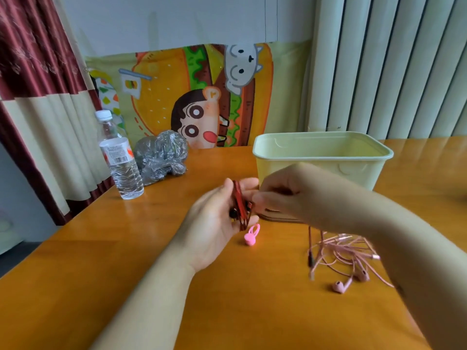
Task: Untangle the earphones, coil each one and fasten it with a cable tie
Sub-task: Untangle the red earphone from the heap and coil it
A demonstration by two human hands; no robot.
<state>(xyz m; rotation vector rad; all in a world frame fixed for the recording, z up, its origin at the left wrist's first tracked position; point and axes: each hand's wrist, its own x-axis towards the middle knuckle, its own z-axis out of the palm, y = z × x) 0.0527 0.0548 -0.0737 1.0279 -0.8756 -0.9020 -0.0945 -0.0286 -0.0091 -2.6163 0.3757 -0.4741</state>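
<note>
At frame centre the left hand lies cupped under the red earphone coil, its long axis running up-down; right hand pinches the cord. The pink tie (on the table) lies just below.

We see an orange wooden table. At ten o'clock on it stands a clear water bottle with a white cap, upright, and just beside it lies a crumpled grey plastic bag. At one o'clock sits a pale green tub. Behind, at twelve o'clock, hangs a cartoon burger cloth; a maroon curtain fills nine o'clock.
</note>
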